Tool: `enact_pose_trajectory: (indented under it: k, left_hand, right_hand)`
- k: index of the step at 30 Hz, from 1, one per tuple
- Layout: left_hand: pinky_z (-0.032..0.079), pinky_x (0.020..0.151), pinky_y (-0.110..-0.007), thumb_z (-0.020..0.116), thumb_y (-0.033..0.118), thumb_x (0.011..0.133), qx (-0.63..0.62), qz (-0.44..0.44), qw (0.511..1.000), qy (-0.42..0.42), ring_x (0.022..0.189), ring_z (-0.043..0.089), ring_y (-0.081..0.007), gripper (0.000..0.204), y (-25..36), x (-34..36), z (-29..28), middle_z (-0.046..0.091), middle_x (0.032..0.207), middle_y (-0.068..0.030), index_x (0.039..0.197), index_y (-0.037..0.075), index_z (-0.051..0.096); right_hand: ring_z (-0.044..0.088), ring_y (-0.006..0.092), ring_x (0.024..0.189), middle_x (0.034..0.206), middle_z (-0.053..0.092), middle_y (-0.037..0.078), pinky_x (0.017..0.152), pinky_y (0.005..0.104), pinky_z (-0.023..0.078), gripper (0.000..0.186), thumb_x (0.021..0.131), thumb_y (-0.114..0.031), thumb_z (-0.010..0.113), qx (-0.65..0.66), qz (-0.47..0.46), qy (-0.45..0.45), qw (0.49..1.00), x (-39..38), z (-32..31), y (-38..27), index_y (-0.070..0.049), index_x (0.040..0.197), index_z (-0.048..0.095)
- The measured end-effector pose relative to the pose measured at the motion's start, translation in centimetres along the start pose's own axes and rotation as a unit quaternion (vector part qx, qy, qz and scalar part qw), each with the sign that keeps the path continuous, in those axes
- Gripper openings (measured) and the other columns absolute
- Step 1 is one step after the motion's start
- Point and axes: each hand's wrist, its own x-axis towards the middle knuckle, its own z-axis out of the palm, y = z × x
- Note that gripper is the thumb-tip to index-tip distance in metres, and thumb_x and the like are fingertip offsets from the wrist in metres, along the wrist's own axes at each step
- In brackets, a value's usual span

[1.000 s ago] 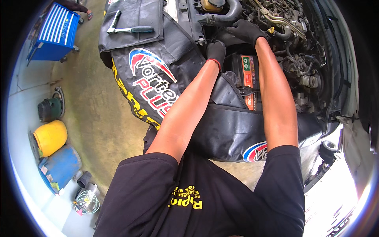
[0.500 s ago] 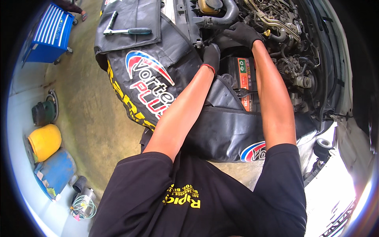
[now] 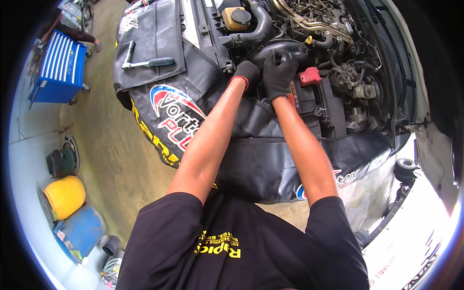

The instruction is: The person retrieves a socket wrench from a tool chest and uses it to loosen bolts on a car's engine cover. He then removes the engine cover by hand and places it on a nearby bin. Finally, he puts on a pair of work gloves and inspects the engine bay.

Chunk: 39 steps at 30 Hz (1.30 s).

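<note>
Both my hands wear black gloves and work low in the engine bay, beside the black air duct [image 3: 291,48]. My left hand [image 3: 248,72] is curled closed near the front crossmember; what its fingers hold, if anything, is hidden. Just to its right, my right hand [image 3: 279,75] has bent fingers with a gap between them, in front of the duct and over the end of the battery [image 3: 305,102]. Nothing shows in its grip. A red terminal cover [image 3: 309,76] sits by the battery, right of that hand.
A ratchet [image 3: 147,63] lies on the black fender cover [image 3: 159,43] at the left. A yellow-capped reservoir [image 3: 236,19] and a thick hose [image 3: 262,24] stand beyond my hands. The blue tool chest [image 3: 60,67] is far left, with a person's hand near it.
My right hand has moved left and nearer, beside my left hand, uncovering the red terminal cover and more of the duct. The view has shifted, so the car parts sit differently in it.
</note>
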Motion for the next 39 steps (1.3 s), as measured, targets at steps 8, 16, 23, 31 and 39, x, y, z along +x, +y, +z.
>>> enact_pose_trajectory:
  k: [8, 16, 23, 31, 39]
  left_hand:
    - [0.056, 0.086, -0.047, 0.062, 0.025, 0.089, 0.006, -0.052, 0.998, 0.029, 0.096, 0.071, -0.0396, 0.028, -3.6, 0.3, -13.8, 0.072, 0.098, -0.0238, 0.099, 0.002, 0.075]
    - [0.046, 0.105, -0.058, 0.068, 0.037, 0.085, 0.138, 0.048, 0.953, 0.266, 0.133, 0.05, -0.0472, 0.048, -5.3, 1.6, -10.9, 0.06, 0.134, -0.0174, 0.128, 0.014, 0.066]
    - [0.05, 0.096, -0.051, 0.065, 0.016, 0.088, -0.166, 0.023, 0.934, 0.317, 0.111, 0.064, -0.0413, 0.032, -1.4, -2.1, -10.8, 0.069, 0.119, -0.0186, 0.119, 0.011, 0.071]
    - [0.054, 0.091, -0.049, 0.057, 0.021, 0.088, -0.16, -0.167, 0.97, 0.073, 0.102, 0.071, -0.0408, 0.031, 2.3, 0.4, -6.1, 0.074, 0.107, -0.0219, 0.102, 0.004, 0.078]
    - [0.056, 0.096, -0.045, 0.054, 0.03, 0.1, -0.135, -0.331, 0.931, 0.069, 0.112, 0.072, -0.0356, 0.036, 0.5, 4.9, -2.7, 0.074, 0.117, -0.0207, 0.109, 0.005, 0.079]
  right_hand:
    - [0.069, 0.0393, 0.11, 0.108, 0.071, 0.029, 0.094, 0.0466, 0.052, 0.035, 0.086, -0.028, 0.067, -0.051, -0.152, -0.575, 0.802, 0.9, -2.2, -2.2, 0.0, 0.106, 0.073]
    - [0.056, 0.0309, 0.134, 0.14, 0.06, 0.017, 0.112, 0.0439, 0.042, 0.044, 0.096, -0.035, 0.057, -0.149, -0.133, -0.546, 0.814, -4.5, 7.7, 2.0, -0.012, 0.131, 0.066]
    - [0.047, 0.0263, 0.143, 0.153, 0.052, 0.012, 0.119, 0.0397, 0.036, 0.044, 0.101, -0.034, 0.049, -0.187, -0.192, -0.578, 0.771, -4.4, 6.0, 2.7, -0.017, 0.14, 0.06]
    - [0.048, 0.0238, 0.143, 0.156, 0.051, 0.008, 0.121, 0.039, 0.034, 0.045, 0.105, -0.036, 0.04, -0.202, -0.265, -0.626, 0.705, -1.3, 1.6, -0.7, -0.019, 0.141, 0.061]
    - [0.054, 0.0216, 0.139, 0.154, 0.056, 0.004, 0.117, 0.0387, 0.039, 0.044, 0.107, -0.036, 0.035, -0.122, -0.292, -0.681, 0.66, -2.3, 1.8, 0.9, -0.023, 0.137, 0.065]
